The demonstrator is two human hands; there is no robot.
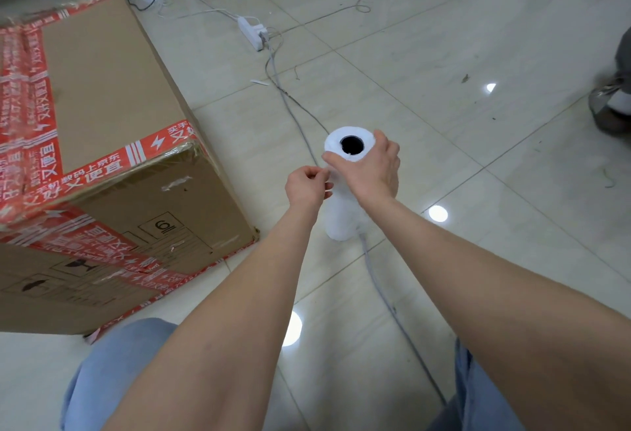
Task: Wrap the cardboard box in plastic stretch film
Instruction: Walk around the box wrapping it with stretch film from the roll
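Roll (341, 219) of white stretch film stands upright on the tiled floor (444, 55), its dark core hole facing up, just right of the box (112, 89) and not touching it. The right hand (370, 166) grips the roll's top rim from the right, with the thumb on the near-left edge and the fingers curled round the far side. The left hand (305, 185) is at the roll's upper left side, thumb and forefinger closed in a narrow pinch on the outer layer. The film's loose edge is too faint to make out. The box is large and brown, banded along its edges with red printed tape, and one bottom corner points toward the roll. Its far left top looks glossy and wrinkled, as if under clear film. A grey cable (379, 280) runs along the floor past the roll's base and up to a white power strip (252, 32) farther back. Blue jeans (112, 369) show at the bottom on both sides of the forearms. At the right edge is another person's shoe (609, 106).
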